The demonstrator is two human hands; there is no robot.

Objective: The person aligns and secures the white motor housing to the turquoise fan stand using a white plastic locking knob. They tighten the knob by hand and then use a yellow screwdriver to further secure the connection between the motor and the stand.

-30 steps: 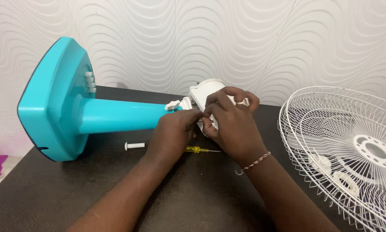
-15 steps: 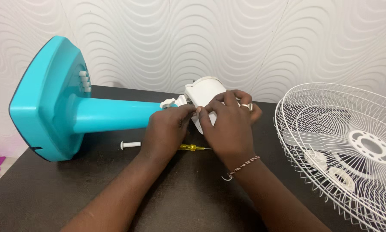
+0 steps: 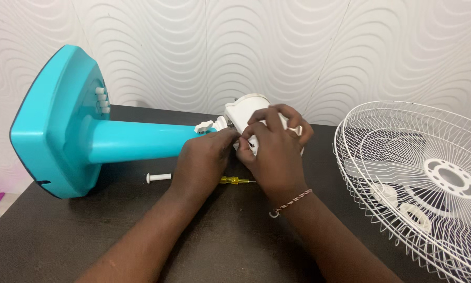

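- Lying on its side across the dark table (image 3: 235,246), a teal fan stand (image 3: 115,139) runs its long axis left to right, base leftward.
- White motor housing (image 3: 246,112) caps its right end, under both hands.
- Right hand (image 3: 272,154) clutches the housing; left hand (image 3: 204,160) pinches the joint beside it.
- Yellow screwdriver (image 3: 235,181) lies just below, untouched.

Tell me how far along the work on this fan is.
Done: the wire guard is off, lying on the table. In hand: left hand and right hand work at the white motor housing on the teal stand. Left: a white pin and yellow screwdriver lie loose.
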